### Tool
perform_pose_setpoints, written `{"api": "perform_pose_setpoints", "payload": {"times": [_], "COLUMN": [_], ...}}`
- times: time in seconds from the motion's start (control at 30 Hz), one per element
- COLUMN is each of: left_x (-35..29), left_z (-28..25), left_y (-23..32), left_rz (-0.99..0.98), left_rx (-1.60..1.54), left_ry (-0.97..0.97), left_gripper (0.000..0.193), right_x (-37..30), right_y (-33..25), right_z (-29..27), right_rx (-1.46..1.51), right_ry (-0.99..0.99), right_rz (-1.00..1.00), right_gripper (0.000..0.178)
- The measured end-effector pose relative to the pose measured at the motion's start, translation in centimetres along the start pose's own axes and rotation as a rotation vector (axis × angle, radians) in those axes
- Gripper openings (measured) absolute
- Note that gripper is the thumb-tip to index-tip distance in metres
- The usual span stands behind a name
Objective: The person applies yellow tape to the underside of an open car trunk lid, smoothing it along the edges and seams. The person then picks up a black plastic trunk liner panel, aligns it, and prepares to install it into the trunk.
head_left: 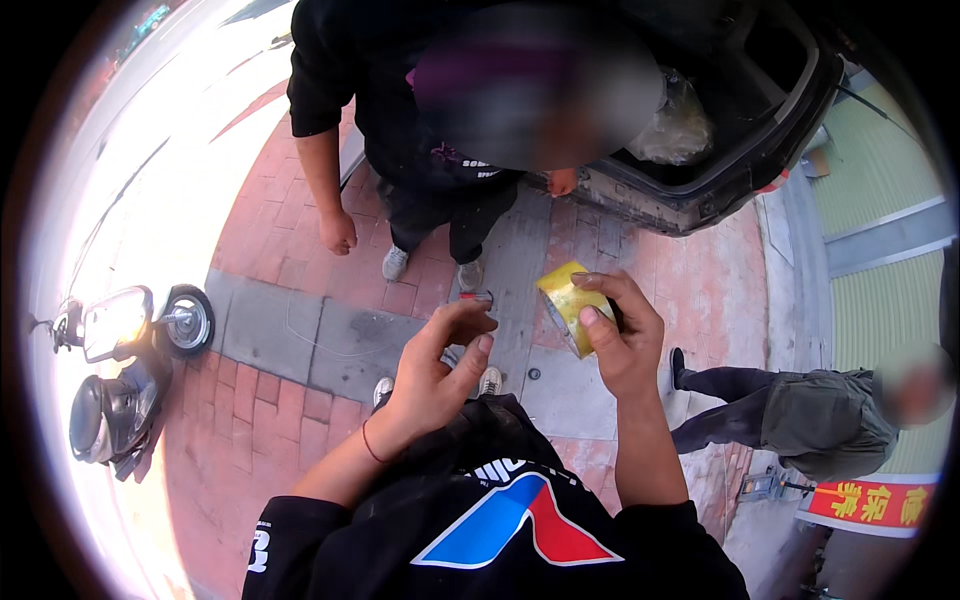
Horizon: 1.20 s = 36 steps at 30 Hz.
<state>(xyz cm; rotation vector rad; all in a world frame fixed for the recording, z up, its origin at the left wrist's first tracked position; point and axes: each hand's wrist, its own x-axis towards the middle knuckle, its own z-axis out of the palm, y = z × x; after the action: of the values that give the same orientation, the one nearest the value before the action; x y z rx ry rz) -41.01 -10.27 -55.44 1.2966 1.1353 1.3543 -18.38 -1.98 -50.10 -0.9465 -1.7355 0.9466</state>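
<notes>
My right hand grips a shiny yellow roll of packing tape, thumb on its near side and fingers over its top. To the left of the roll, at about the same height, is my left hand. Its fingers are bent and its thumb stands apart from them, with nothing visible between. A gap separates this hand from the tape. Beyond its fingertips a small red and dark thing shows, too small to make out.
A person in dark clothes stands facing me, beside a dark car with its rear open. Another person is at the right. A scooter stands at the left on red and grey paving. A red sign is at lower right.
</notes>
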Motion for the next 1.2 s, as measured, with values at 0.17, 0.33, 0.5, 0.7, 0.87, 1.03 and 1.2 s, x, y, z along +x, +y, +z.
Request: {"api": "perform_pose_setpoints", "payload": {"times": [0.17,0.33,0.5,0.7,0.87,1.03,1.2], "left_x": [2.0,-0.5,-3.9,-8.6,-12.0,-15.5,-18.4], "left_z": [-10.0,-15.9,-16.8,-14.5,-12.1,-8.9,-8.2], "left_y": [5.0,4.6,3.0,2.5,1.7,1.5,2.0], "left_rz": [0.264,0.307,0.434,0.337,0.237,0.278,0.209], "left_rx": [0.172,0.116,0.271,0.198,0.184,0.183,0.351], "left_ry": [-0.023,-0.085,-0.094,-0.214,-0.388,-0.599,-0.726], "left_gripper": [0.032,0.018,0.021,0.01,0.009,0.009,0.021], "right_x": [-0.7,-3.3,-7.7,-12.5,-20.4,-28.1,-37.1], "right_y": [-6.3,-10.0,-9.4,-10.5,-9.7,-12.2,-5.6], "right_z": [12.7,20.1,22.2,19.1,17.8,17.5,19.9], "right_rx": [-0.267,-0.463,-0.259,-0.413,-0.472,-0.343,-0.16], "right_ry": [-0.107,-0.063,-0.134,-0.305,-0.253,0.061,0.281], "right_rz": [-0.102,-0.109,0.386,0.715,0.743,0.805,0.658], "right_gripper": [0.03,0.039,0.062,0.058,0.058,0.048,0.037]}}
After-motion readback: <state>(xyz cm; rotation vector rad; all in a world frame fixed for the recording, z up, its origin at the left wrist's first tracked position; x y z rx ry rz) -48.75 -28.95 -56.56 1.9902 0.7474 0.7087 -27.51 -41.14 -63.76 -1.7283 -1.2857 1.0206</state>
